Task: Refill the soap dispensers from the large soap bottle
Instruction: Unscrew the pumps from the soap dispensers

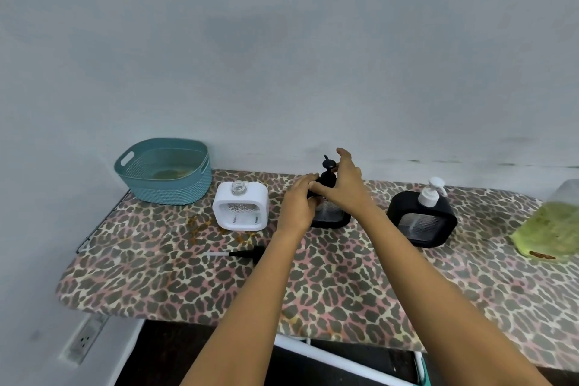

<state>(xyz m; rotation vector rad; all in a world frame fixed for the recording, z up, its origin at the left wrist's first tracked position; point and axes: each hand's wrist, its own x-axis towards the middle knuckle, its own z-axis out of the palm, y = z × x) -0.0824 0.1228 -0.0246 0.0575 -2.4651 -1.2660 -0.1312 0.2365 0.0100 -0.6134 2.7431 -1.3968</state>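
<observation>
Low centre, a loose black pump [247, 253] lies on the leopard-print counter [344, 285]; mid-frame, the left hand [297, 207] steadies the black dispenser [332, 213], its grip wrapped round the body; the right hand [341, 185] pinches its pump collar; left stands an uncapped white dispenser [241, 210]; the large soap bottle [554, 222] sits far right.

Middle dispenser [332, 210] standing on table [344, 285], serving as landmark. Both hands closing on it: left hand [299, 205] at its left side, right hand [346, 185] over its pump. Open-necked dispenser [241, 210] sitting just left of it; basket [164, 171] lying farther left, behind. Loose pump [238, 254] lying left-front. Third dispenser [421, 218] standing right; large soap bottle [553, 226] sitting far right.
</observation>
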